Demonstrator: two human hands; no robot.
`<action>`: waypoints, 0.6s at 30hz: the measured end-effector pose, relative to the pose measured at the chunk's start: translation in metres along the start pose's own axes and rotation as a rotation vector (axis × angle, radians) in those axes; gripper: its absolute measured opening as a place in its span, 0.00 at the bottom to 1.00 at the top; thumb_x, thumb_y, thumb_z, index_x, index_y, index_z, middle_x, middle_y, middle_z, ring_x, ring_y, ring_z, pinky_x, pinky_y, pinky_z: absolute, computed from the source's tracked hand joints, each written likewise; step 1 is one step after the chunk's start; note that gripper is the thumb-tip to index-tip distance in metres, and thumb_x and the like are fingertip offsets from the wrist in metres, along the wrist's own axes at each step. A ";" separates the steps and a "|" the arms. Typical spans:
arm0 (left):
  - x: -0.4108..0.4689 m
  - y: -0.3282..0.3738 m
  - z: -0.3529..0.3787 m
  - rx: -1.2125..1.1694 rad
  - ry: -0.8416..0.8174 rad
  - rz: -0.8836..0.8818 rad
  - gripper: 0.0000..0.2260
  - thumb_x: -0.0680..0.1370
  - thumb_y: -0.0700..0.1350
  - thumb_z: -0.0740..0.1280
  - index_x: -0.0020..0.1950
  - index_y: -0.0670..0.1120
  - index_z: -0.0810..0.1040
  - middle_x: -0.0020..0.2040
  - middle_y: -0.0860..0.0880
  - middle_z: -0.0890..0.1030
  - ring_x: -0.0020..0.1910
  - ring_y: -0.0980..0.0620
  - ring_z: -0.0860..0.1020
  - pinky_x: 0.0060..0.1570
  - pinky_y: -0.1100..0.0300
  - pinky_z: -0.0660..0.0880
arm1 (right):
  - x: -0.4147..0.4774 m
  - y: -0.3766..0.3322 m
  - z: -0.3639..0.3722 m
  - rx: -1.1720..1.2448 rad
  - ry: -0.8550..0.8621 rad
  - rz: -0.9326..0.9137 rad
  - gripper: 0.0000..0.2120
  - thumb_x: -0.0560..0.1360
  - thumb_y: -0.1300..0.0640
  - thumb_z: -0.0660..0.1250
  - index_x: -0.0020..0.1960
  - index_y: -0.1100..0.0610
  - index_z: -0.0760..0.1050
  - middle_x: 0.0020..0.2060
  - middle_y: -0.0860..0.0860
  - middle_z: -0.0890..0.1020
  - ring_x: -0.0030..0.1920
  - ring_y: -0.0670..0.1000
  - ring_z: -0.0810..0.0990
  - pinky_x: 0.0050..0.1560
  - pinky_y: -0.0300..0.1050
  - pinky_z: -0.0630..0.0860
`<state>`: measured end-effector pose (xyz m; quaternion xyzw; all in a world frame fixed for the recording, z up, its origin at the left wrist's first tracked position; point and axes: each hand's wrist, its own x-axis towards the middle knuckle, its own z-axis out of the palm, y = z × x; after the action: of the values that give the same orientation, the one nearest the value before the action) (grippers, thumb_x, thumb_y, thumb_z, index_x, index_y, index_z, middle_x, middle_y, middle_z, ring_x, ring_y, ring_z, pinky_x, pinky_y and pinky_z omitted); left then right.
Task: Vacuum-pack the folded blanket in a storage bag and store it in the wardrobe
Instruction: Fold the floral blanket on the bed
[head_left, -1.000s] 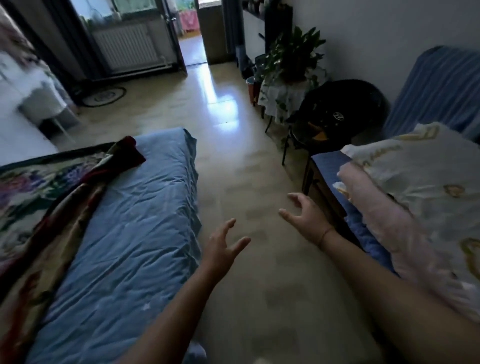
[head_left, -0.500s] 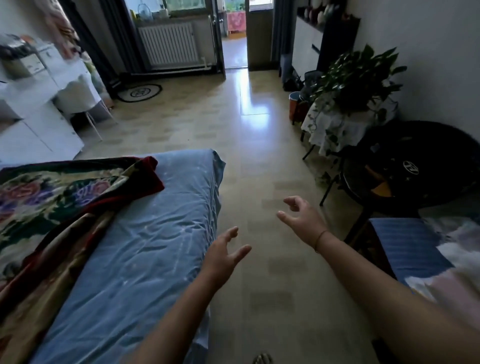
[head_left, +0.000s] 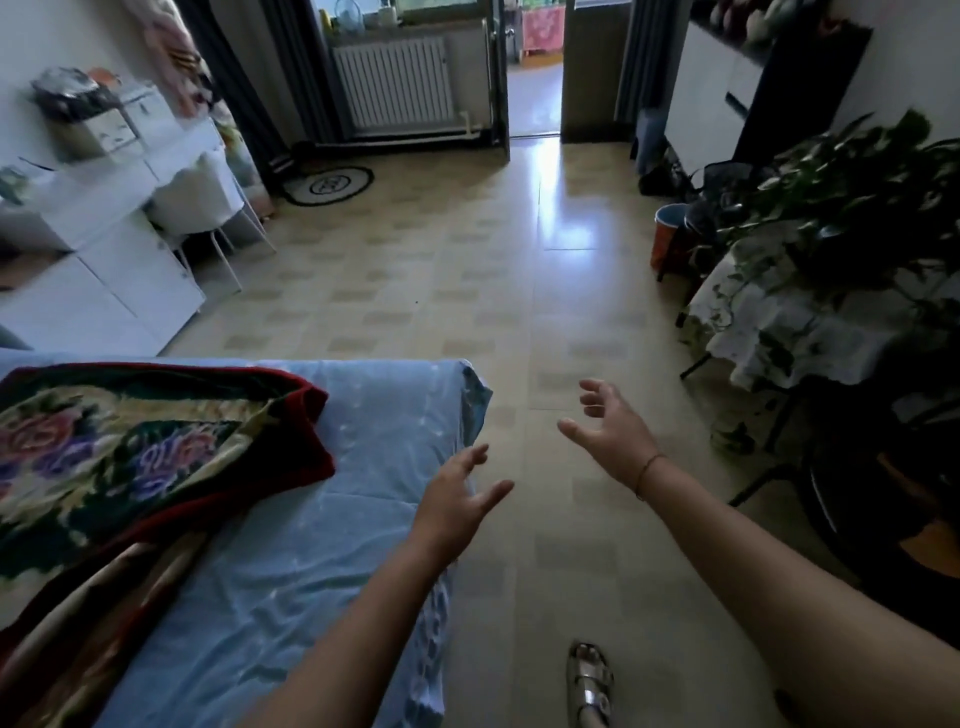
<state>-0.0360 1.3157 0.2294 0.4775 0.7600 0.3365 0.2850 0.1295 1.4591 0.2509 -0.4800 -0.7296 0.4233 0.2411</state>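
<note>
Head view: floral blanket (head_left: 130, 452) lies rumpled on blue-sheeted bed (head_left: 322, 561), at left, well apart from both hands. Left hand (head_left: 457, 499) hovers at bed's right edge, fingers spread, gripping nothing. Right hand (head_left: 613, 431) over tiled floor (head_left: 467, 291) — fingers apart, loosely curled, touching nothing.

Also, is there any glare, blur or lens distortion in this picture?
Head view: daylight through the doorway throws a glare patch on the tiled floor. Head view: the white desk and potted plant at the edges look blurred, while the left hand and right hand are fairly sharp but dim. Head view: the wide lens makes that doorway lean.
</note>
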 end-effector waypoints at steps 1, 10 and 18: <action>0.025 0.001 -0.003 -0.005 0.009 -0.023 0.29 0.75 0.53 0.71 0.73 0.46 0.69 0.68 0.48 0.75 0.66 0.53 0.73 0.60 0.67 0.65 | 0.029 -0.003 -0.001 0.006 -0.022 0.001 0.31 0.72 0.52 0.72 0.70 0.56 0.64 0.62 0.55 0.74 0.61 0.51 0.73 0.59 0.43 0.71; 0.232 0.002 -0.045 -0.053 0.121 -0.154 0.27 0.75 0.52 0.72 0.71 0.47 0.70 0.67 0.50 0.76 0.65 0.54 0.73 0.59 0.67 0.65 | 0.268 -0.040 0.023 0.005 -0.183 -0.059 0.29 0.72 0.53 0.72 0.69 0.54 0.65 0.60 0.51 0.74 0.56 0.45 0.71 0.56 0.39 0.69; 0.426 -0.038 -0.099 -0.118 0.222 -0.234 0.26 0.76 0.51 0.71 0.71 0.47 0.70 0.66 0.51 0.75 0.65 0.56 0.72 0.60 0.66 0.64 | 0.469 -0.073 0.094 0.005 -0.322 -0.112 0.28 0.71 0.52 0.73 0.67 0.53 0.66 0.58 0.50 0.74 0.58 0.47 0.74 0.56 0.39 0.69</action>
<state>-0.2936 1.6712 0.2124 0.3281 0.8162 0.3956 0.2642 -0.1762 1.8333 0.2379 -0.3638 -0.7833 0.4825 0.1456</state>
